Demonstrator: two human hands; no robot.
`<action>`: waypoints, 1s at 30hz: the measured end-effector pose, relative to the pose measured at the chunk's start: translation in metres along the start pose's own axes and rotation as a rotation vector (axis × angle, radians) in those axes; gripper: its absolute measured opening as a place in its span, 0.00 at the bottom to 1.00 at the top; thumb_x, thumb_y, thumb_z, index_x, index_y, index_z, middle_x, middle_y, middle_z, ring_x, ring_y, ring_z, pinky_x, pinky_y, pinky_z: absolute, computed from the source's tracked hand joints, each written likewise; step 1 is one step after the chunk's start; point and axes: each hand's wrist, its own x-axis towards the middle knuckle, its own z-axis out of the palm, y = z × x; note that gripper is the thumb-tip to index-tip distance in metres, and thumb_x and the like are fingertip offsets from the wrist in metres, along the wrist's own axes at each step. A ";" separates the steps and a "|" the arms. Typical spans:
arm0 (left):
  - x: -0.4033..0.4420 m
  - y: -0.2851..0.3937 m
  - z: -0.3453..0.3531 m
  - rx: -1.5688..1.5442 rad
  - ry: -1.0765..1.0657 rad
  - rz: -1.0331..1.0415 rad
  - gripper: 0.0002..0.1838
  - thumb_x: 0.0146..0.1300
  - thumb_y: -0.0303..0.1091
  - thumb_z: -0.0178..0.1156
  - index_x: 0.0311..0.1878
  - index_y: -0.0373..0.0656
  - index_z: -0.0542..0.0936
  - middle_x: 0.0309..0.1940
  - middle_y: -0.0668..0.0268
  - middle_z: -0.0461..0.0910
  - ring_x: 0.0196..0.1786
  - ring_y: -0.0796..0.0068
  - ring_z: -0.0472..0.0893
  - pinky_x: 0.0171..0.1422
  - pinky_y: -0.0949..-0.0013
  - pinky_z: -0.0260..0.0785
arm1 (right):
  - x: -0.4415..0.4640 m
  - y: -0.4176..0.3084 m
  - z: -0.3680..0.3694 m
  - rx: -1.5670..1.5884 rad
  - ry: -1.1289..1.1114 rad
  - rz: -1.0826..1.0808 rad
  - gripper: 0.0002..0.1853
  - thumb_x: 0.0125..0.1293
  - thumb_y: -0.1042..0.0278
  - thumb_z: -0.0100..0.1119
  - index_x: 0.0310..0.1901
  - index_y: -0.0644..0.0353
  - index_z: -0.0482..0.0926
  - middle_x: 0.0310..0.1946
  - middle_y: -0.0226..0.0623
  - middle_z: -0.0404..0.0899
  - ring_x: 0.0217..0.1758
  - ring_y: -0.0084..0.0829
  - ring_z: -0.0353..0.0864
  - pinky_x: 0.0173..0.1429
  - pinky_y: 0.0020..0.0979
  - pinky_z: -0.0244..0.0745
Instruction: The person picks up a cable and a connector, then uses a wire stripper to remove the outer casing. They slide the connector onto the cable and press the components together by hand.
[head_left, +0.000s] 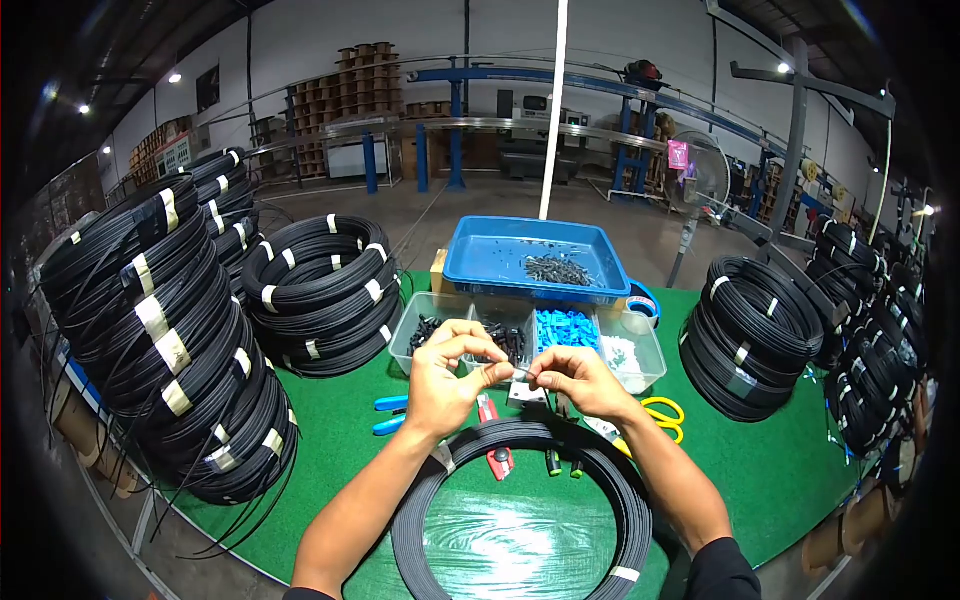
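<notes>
Probably cable [521,372] in both hands [447,378] [584,381]

The cable coil [412,530] lies before the divided box [652,362], the tray [490,262] behind, stacked coils [318,318] either side.

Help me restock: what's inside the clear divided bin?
From left: black pieces in two compartments, then blue pieces, then white pieces. The left hand and right hand hide parts of the bin and contents.

Fan [706,174] at right; stacked reels [368,88], perhaps wooden.
</notes>
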 end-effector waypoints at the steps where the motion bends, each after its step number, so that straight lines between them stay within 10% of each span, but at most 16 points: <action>1: -0.001 -0.001 0.001 -0.017 -0.019 0.021 0.10 0.49 0.27 0.78 0.35 0.41 0.88 0.39 0.66 0.81 0.47 0.73 0.78 0.54 0.69 0.70 | -0.001 -0.008 0.003 0.047 -0.003 -0.025 0.06 0.71 0.75 0.61 0.45 0.66 0.81 0.38 0.31 0.83 0.40 0.22 0.82 0.49 0.27 0.78; 15: -0.010 0.019 0.018 0.021 -0.132 0.132 0.23 0.40 0.33 0.82 0.44 0.46 0.88 0.43 0.66 0.79 0.51 0.68 0.77 0.61 0.64 0.69 | -0.047 -0.062 0.013 -0.245 0.187 -0.285 0.04 0.67 0.79 0.63 0.42 0.64 0.85 0.36 0.32 0.81 0.35 0.19 0.78 0.38 0.23 0.72; 26: -0.001 0.040 -0.011 0.048 -0.170 0.091 0.20 0.49 0.33 0.66 0.46 0.33 0.81 0.38 0.62 0.84 0.42 0.72 0.81 0.51 0.72 0.64 | -0.057 -0.074 0.019 -0.449 0.258 -0.389 0.07 0.60 0.76 0.69 0.41 0.61 0.89 0.30 0.31 0.81 0.29 0.21 0.78 0.31 0.24 0.70; 30: 0.005 0.039 -0.008 0.312 -0.253 0.417 0.16 0.45 0.29 0.70 0.40 0.40 0.84 0.35 0.60 0.85 0.38 0.64 0.83 0.49 0.65 0.71 | -0.059 -0.072 0.016 -0.568 0.271 -0.394 0.07 0.59 0.75 0.70 0.40 0.61 0.89 0.29 0.31 0.80 0.27 0.19 0.76 0.29 0.23 0.68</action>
